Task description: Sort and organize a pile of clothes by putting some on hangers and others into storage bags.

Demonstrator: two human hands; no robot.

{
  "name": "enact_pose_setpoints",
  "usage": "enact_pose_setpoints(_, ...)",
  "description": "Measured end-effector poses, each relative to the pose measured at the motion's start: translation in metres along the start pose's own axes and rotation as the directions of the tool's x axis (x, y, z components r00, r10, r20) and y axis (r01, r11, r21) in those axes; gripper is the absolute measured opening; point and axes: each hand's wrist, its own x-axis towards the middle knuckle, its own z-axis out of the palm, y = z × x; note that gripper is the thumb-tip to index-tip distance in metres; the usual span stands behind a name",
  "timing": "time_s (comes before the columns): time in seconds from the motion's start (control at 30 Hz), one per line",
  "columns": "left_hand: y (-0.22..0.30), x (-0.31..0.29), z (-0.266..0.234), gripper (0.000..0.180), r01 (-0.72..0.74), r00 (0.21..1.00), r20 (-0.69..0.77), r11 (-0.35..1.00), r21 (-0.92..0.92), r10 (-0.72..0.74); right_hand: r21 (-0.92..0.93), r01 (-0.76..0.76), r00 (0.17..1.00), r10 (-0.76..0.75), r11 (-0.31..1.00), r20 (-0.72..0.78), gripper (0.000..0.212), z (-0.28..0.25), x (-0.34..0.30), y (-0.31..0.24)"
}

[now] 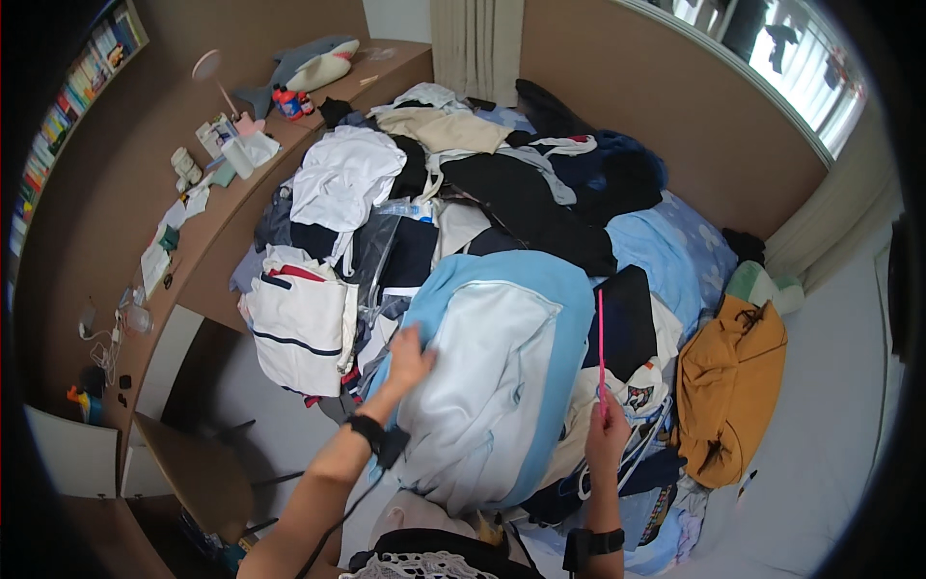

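A light-blue garment with a white inner side (482,376) is spread over the pile in front of me. Above its left edge is my left hand (412,355), thumb and fingers apart and slightly blurred; whether it touches the cloth I cannot tell. My right hand (607,429) is closed around the lower end of a thin, straight pink stick (602,338), which points away from me over a black cloth (627,323). White clothes hangers (648,439) lie just right of that hand. Dark bands with small devices circle both wrists.
Heaped clothes cover the bed, among them a white shirt (347,174), a folded cream garment (304,323) and a mustard garment (730,396). Along the left runs a desk (207,227) with a plush shark (309,72). A brown chair (198,473) stands lower left.
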Motion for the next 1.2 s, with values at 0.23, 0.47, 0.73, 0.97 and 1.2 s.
enact_pose_setpoints(0.23, -0.077, 0.07, 0.008, 0.056, 0.384, 0.923, 0.096, 0.905, -0.185, -0.372, -0.145, 0.075, 0.982, -0.048, 0.987, 0.185, 0.014, 0.02, 0.034, -0.025)
enact_pose_setpoints(0.47, -0.002, 0.042, -0.079, 0.021, 0.151, 0.957, -0.203, 0.954, -0.258, -0.206, -0.051, 0.075, 0.885, -0.042, 0.996, 0.463, 0.015, 0.097, 0.067, -0.015)
enact_pose_setpoints(0.73, 0.085, 0.022, -0.095, 0.019, -0.107, 0.992, -0.1, 0.911, -0.399, 0.073, 0.164, -0.139, 0.784, 0.007, 0.977, 0.621, 0.02, 0.171, 0.118, -0.022)
enact_pose_setpoints(0.97, 0.097, 0.053, -0.054, 0.027, -0.457, 0.889, -0.054, 0.871, -0.182, 0.455, 0.45, -0.073, 0.855, -0.176, 0.89, 0.488, 0.016, 0.192, 0.121, 0.008)
enact_pose_setpoints(1.2, 0.071, 0.105, -0.026, 0.009, -0.622, 0.775, 0.298, 0.758, 0.197, 0.558, 0.362, -0.341, 0.802, 0.067, 0.867, 0.594, 0.021, 0.167, 0.133, 0.02)
